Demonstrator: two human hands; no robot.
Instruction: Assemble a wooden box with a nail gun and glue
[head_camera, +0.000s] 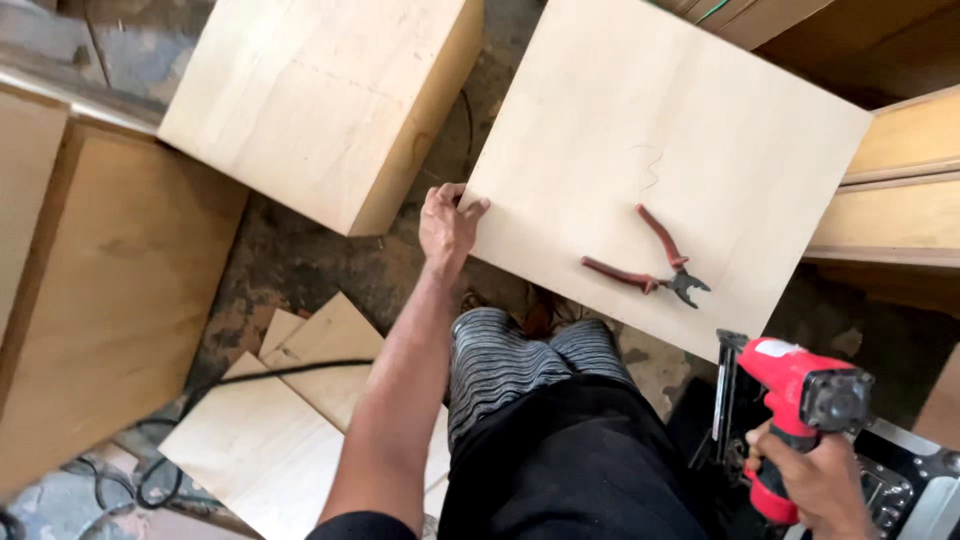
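Note:
My left hand (447, 222) grips the near left corner of a pale square plywood box (660, 130) that stands on the floor in front of my knees. On top of the box, near its front edge, lies a pair of pliers with red handles (650, 265), jaws pointing right. My right hand (815, 480) holds a red and black nail gun (795, 415) by its grip at the lower right, its nose pointing left and away from the box.
A second plywood box (320, 100) sits at the upper left. A brown cabinet panel (110, 290) stands on the left. Flat plywood offcuts (270, 430) and a black cable (250, 378) lie on the dirty floor. Wooden panels (900, 190) line the right.

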